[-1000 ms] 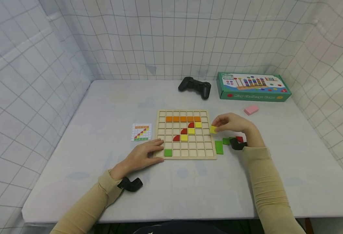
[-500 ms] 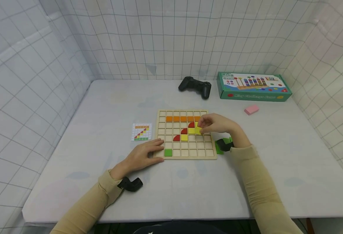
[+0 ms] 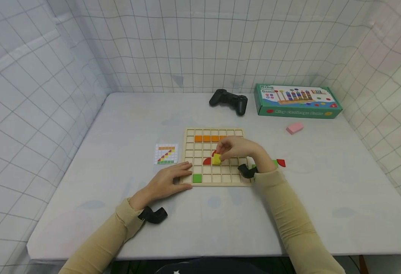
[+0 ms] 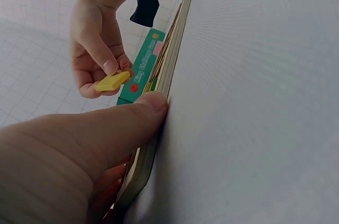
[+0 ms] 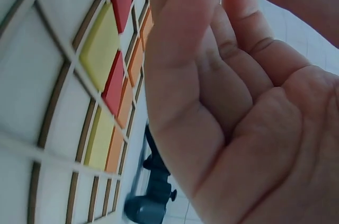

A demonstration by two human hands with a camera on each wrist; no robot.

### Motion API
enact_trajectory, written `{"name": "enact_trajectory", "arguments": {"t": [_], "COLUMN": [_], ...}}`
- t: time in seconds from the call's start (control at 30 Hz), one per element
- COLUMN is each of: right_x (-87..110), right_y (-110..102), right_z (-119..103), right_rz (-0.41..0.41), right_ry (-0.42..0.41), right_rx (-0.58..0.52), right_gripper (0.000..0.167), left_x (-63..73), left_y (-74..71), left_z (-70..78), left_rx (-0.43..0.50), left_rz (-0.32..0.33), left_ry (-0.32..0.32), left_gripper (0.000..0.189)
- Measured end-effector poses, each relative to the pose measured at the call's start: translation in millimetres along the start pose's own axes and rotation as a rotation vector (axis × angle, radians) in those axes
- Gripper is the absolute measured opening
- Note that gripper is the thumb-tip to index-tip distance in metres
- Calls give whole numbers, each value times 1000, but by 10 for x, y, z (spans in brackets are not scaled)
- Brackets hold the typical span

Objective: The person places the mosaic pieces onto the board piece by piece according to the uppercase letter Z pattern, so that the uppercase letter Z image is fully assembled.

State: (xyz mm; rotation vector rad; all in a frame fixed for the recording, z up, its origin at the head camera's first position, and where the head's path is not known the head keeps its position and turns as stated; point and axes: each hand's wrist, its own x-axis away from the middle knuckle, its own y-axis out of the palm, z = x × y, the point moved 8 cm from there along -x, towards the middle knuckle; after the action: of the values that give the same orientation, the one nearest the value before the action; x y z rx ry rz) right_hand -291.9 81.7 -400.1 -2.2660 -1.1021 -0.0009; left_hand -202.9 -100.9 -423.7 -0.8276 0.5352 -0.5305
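Note:
A wooden grid board (image 3: 221, 179) lies on the table, with several orange square tiles (image 3: 206, 138) in a row near its far edge. Between thumb and fingers, my right hand (image 3: 235, 147) pinches a yellow square tile (image 4: 112, 81), held over the board left of its centre. A red quarter-circle tile (image 3: 207, 161) lies just left of it. The right wrist view shows yellow and red tiles (image 5: 113, 83) in a diagonal, hidden by my hand from the head. My left hand (image 3: 166, 179) rests with extended fingers at the board's near left corner, by a green tile (image 3: 197, 178).
A pattern card (image 3: 166, 154) lies left of the board. Behind are a black game controller (image 3: 228, 101), a green game box (image 3: 297, 102) and a pink block (image 3: 294, 128). Loose green tiles, partly behind my right wrist, and a red quarter-circle tile (image 3: 281, 163) lie to the right.
My right hand has carried the yellow tile leftward, from beside the board's right edge to over its left-middle squares. My left hand has stayed put.

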Motion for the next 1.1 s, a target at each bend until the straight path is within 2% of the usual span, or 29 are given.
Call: {"name": "enact_trajectory", "arguments": {"t": [0.23, 0.5, 1.1], "right_x": [-96, -148, -190], "right_y": [156, 270, 313], "right_z": [-53, 7, -33], "right_rz": [-50, -81, -31], "right_ry": [13, 68, 89], "right_rx": [15, 63, 160], "right_gripper": [15, 13, 5], "left_x": [-12, -21, -19], "left_y": [-2, -2, 6], "left_z": [-1, 4, -9], "left_rx": [-1, -7, -2], "left_rz": [6, 4, -4], "left_ry": [-3, -4, -11], "left_gripper": [50, 49, 50]}}
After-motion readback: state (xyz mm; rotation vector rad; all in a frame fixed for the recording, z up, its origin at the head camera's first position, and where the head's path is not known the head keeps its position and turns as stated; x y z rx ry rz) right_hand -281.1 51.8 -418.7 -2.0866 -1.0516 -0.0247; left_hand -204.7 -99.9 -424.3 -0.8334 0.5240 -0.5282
